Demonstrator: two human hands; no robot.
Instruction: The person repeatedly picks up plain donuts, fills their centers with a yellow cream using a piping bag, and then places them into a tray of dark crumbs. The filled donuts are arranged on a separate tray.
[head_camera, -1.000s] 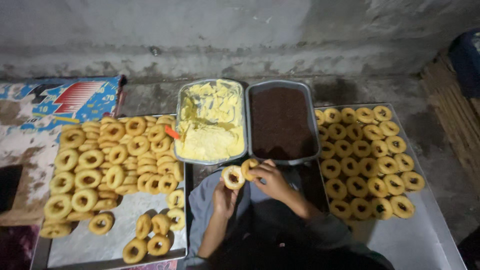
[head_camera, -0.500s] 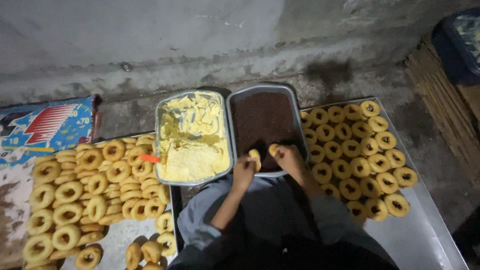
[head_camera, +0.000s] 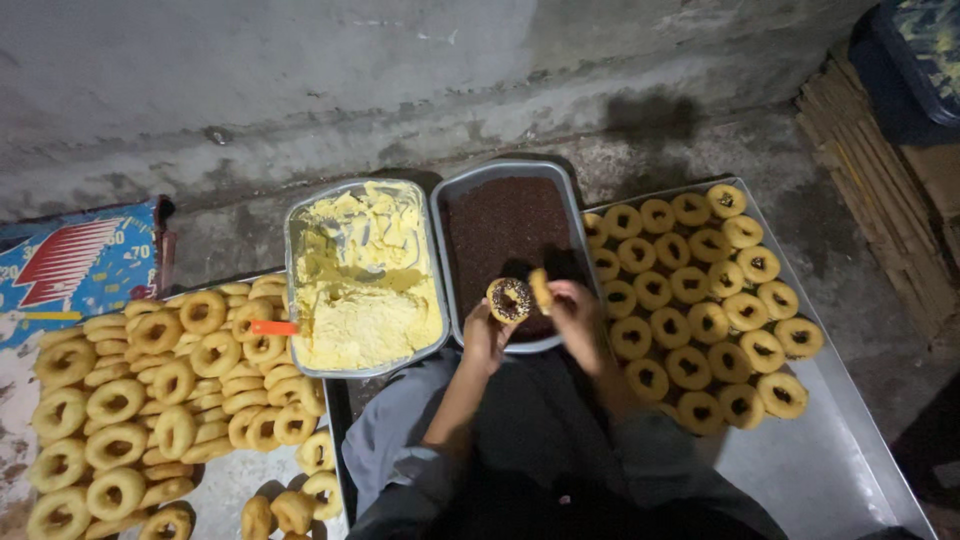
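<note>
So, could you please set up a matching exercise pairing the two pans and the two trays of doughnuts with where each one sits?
Things:
1. Pan of yellow cream
2. Pan of chocolate sprinkles
3. Piled plain doughnuts
4. Doughnuts in neat rows

Places:
A. tray on the right
B. tray on the left
C. middle, left pan
D. middle, right pan, by the hands

Pairs: 1-C, 2-D, 3-B, 4-A
</note>
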